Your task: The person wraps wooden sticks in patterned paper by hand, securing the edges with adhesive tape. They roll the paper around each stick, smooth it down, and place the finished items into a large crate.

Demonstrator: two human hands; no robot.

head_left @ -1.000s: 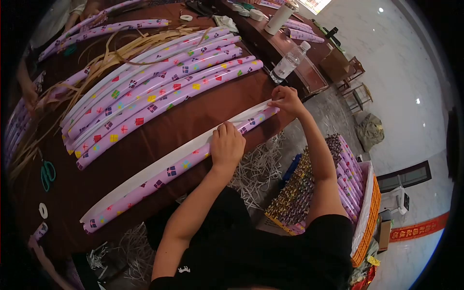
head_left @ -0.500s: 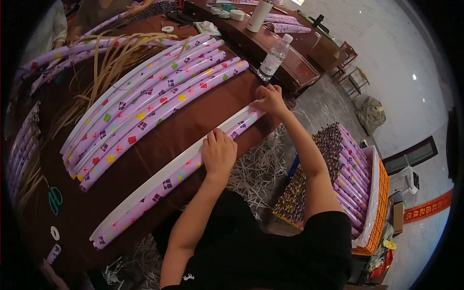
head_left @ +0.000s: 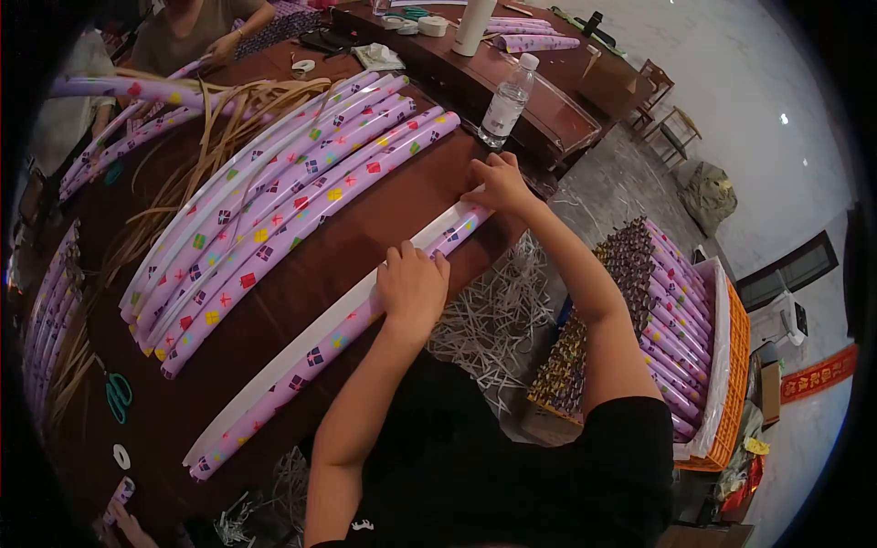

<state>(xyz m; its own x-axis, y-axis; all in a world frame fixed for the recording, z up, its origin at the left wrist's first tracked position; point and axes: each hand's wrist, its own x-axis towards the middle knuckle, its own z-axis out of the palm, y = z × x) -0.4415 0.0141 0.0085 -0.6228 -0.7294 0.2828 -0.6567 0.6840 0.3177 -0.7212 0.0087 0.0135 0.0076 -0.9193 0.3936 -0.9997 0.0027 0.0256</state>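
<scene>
A long purple roll of patterned paper [head_left: 315, 354] with a white strip along its far side lies near the table's front edge. My left hand [head_left: 412, 285] rests on the middle of the roll, its fingers bent over the paper; what lies under the fingertips is hidden. At the roll's right end, my right hand [head_left: 499, 185] has its thumb and fingers closed on the paper edge. Several similar purple rolls [head_left: 301, 196] lie side by side beyond it. A water bottle [head_left: 506, 105] stands just past my right hand.
Tan strips [head_left: 174, 196] drape over the table's left part. Green scissors [head_left: 118, 396] and a tape roll [head_left: 121, 457] lie at the left. An orange basket [head_left: 731, 384] of finished rolls stands at the right. Two people's hands [head_left: 224, 46] [head_left: 131, 523] are across and at lower left.
The view has shifted slightly. Both my hands remain on the same roll, with little movement along it. Across the table, a person's hand and a raised roll have moved.
</scene>
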